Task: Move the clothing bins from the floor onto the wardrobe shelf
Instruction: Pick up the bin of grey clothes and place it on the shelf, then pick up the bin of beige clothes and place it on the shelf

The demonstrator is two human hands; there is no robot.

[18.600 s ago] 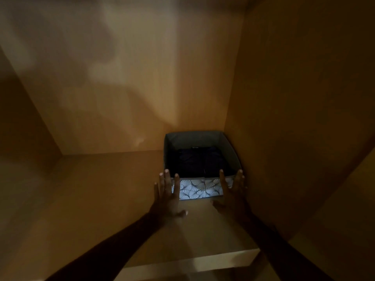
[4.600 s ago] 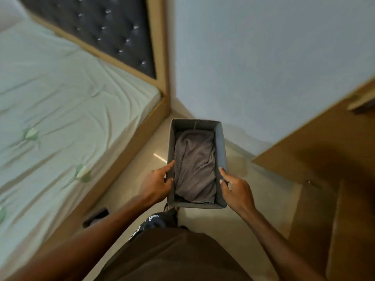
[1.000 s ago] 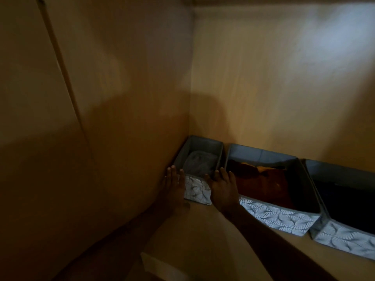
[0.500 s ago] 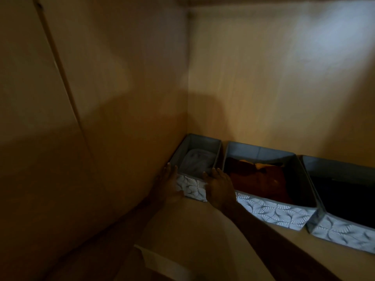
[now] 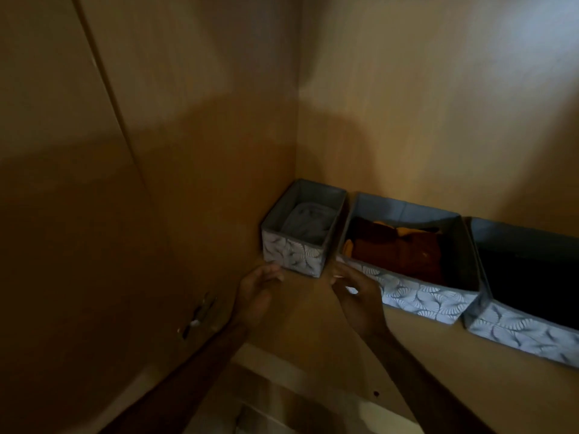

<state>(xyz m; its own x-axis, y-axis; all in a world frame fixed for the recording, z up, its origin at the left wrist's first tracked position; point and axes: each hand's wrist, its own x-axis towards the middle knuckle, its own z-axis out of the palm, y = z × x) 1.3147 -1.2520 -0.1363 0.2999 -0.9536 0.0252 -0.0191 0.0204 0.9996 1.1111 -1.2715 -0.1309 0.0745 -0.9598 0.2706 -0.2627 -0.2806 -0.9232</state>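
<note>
Dim wardrobe shelf (image 5: pixel 438 364): left hand (image 5: pixel 260 292) and right hand (image 5: pixel 357 296) hover spread, empty — the right, just beside the middle bin (image 5: pixel 423 296), may knock it askew.

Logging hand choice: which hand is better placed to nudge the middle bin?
Probably right: the right hand is at the front corner of the middle bin; the left hand sits before the small bin.

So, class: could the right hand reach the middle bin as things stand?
Probably yes: the right hand hovers open at the front corner of the middle bin, with nothing between them.
</note>
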